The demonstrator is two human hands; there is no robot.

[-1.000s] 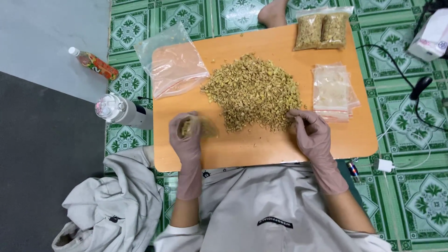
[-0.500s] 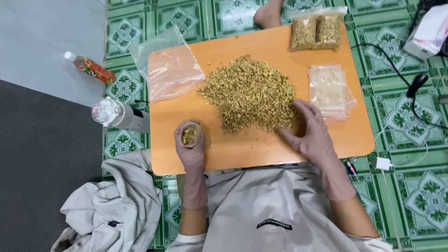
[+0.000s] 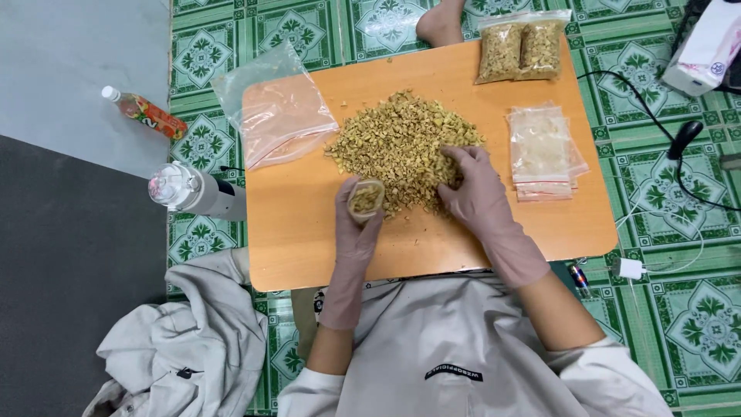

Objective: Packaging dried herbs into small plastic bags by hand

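right hand reached one pile

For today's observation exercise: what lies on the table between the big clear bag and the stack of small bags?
In the head view, the heap of dried pieces fills the stretch between the big clear bag and the stack of small bags; the right hand rests on its edge.

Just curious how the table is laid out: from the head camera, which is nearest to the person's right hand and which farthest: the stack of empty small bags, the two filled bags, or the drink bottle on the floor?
From the right hand:
1. Stack of empty small bags, just to its right on the table.
2. Two filled bags, at the table's far right corner.
3. Drink bottle, on the floor far to the left.
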